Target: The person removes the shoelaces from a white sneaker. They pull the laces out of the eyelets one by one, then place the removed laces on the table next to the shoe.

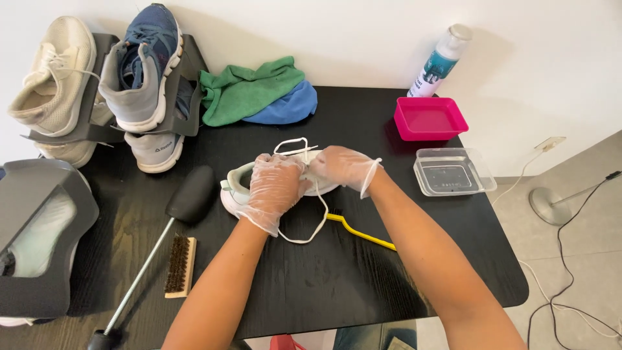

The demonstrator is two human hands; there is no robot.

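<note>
A white sneaker (234,186) lies on the black table (337,285), toe pointing right. Both my hands wear clear plastic gloves. My left hand (275,188) rests over the shoe's middle, fingers closed on its white lace (304,236), which loops down toward me. My right hand (343,167) grips the front of the shoe and the lace there; another lace loop sticks up behind the hands. A yellow-handled brush (363,234) lies just under the shoe, its head hidden.
A black shoe tree on a metal rod (188,198) and a wooden bristle brush (179,266) lie left. Shoe racks hold pale and grey-blue sneakers (139,71). Behind: green and blue cloths (253,91), spray bottle (440,61), pink tray (431,118), clear container (453,172).
</note>
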